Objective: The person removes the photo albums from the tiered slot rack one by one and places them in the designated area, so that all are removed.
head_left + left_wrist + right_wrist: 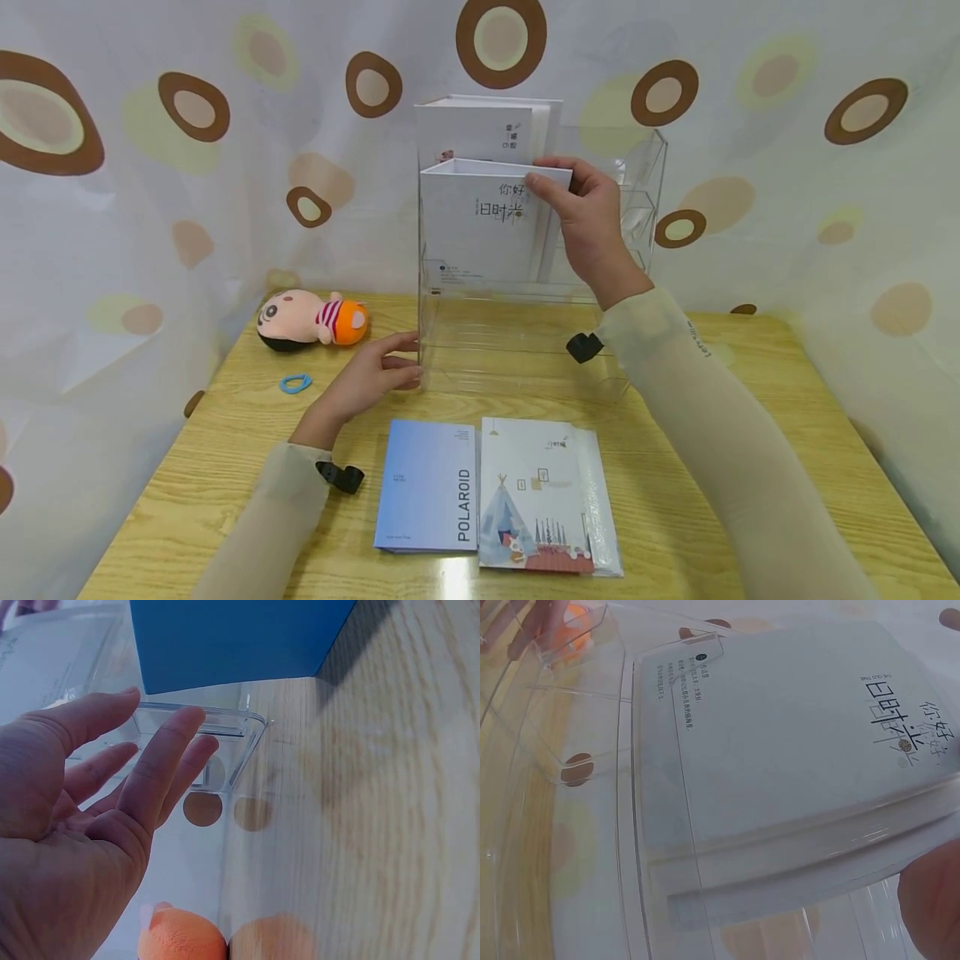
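Note:
A clear acrylic rack (517, 333) stands at the back of the table. My right hand (596, 221) grips the upper right edge of a white album (480, 225) with dark lettering, thumb in front and fingers behind. This album stands upright in an upper tier of the rack, its lower part behind the clear front lip in the right wrist view. Behind it stands another white album (472, 129), partly hidden. My left hand (367, 379) touches the rack's lower left side with its fingers nearly straight; the rack's clear edge (247, 724) shows by its fingertips.
On the table (225, 467) in front lie a blue album (427, 487) marked POLAROID and a white album (532, 492) with a tent picture. At the left are a doll (311, 319) and a blue band (296, 383). A patterned cloth (750, 167) hangs behind.

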Tool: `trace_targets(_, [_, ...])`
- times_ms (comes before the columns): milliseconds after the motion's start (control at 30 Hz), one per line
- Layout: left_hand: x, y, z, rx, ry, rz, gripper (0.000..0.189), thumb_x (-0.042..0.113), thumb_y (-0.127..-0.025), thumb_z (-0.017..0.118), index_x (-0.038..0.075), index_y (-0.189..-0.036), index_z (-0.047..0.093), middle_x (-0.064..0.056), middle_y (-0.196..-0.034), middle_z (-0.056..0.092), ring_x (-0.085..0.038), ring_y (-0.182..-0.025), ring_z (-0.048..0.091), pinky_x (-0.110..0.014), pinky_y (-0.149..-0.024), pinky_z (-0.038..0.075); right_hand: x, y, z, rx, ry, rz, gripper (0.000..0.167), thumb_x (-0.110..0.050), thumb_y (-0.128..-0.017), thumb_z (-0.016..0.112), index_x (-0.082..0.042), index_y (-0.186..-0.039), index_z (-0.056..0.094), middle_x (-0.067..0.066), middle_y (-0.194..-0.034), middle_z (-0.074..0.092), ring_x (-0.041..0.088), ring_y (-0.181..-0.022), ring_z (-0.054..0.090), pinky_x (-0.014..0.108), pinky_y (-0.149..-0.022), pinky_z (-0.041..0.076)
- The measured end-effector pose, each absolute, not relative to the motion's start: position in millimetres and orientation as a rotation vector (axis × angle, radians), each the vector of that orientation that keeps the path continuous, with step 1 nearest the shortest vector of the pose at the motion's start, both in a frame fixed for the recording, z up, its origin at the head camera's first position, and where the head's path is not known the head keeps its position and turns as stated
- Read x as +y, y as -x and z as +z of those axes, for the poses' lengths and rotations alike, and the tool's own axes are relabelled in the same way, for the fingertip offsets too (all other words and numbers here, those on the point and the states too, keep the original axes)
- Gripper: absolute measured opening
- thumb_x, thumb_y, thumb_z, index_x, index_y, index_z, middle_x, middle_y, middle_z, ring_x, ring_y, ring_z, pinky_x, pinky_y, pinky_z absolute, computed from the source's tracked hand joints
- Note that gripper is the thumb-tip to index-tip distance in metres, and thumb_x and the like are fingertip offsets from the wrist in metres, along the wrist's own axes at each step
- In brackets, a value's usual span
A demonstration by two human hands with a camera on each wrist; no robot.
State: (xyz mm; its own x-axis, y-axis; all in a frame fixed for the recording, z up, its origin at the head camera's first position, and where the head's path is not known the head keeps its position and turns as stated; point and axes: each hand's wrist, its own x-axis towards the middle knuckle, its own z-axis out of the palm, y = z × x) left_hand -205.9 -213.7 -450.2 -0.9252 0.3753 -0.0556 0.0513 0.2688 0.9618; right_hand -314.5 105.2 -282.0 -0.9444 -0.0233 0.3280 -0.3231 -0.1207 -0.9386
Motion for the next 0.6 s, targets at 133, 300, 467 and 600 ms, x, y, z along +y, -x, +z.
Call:
trace_targets(133, [-213.7, 206.0, -450.5, 2.268, -0.394, 1.707, 0.067, 0.004, -0.112, 0.065, -0.003, -0.172, 0.037, -0.033, -0.168, 0.048, -0.053, -0.143, 0.064, -0.044, -0.105, 0.069, 104.5, 315.3, -282.9, -1.907, -0.389, 2.186, 0.021, -0.019, -0.102, 0.085, -0.012, -0.121, 0.082, 0.008, -0.123, 0.079, 0.021, -0.114, 0.076, 0.031, -0.107, 0.065])
trace_targets(300, [-213.7, 206.4, -451.0, 2.261, -0.394, 1.715, 0.066, 0.004, -0.112, 0.065, -0.003, -0.172, 0.037, -0.034, -0.168, 0.047, -0.054, -0.143, 0.064, -0.042, -0.105, 0.069, 103.7, 315.6, -283.6, -1.891, -0.391, 2.188, 0.021, -0.018, -0.102, 0.085, -0.012, -0.121, 0.081, 0.009, -0.124, 0.079, 0.022, -0.114, 0.077, 0.031, -0.106, 0.066])
trace_targets(467, [-213.1, 206.2, -450.0, 2.258, -0.395, 1.722, 0.066, 0.003, -0.112, 0.065, -0.003, -0.172, 0.037, -0.035, -0.167, 0.047, -0.054, -0.143, 0.063, -0.041, -0.104, 0.069, 103.0, 316.0, -282.8, -1.874, -0.392, 2.196, 0.022, -0.018, -0.101, 0.086, -0.011, -0.121, 0.081, 0.010, -0.125, 0.078, 0.022, -0.114, 0.077, 0.031, -0.106, 0.066])
trace_targets(600, [-213.1, 206.5, -450.5, 2.261, -0.392, 1.721, 0.066, 0.003, -0.112, 0.065, -0.003, -0.172, 0.038, -0.035, -0.167, 0.047, -0.054, -0.143, 0.064, -0.041, -0.104, 0.069, 102.8, 316.5, -282.7, -1.864, -0.393, 2.208, 0.021, -0.017, -0.101, 0.086, -0.011, -0.120, 0.082, 0.010, -0.125, 0.078, 0.022, -0.114, 0.077, 0.030, -0.105, 0.066])
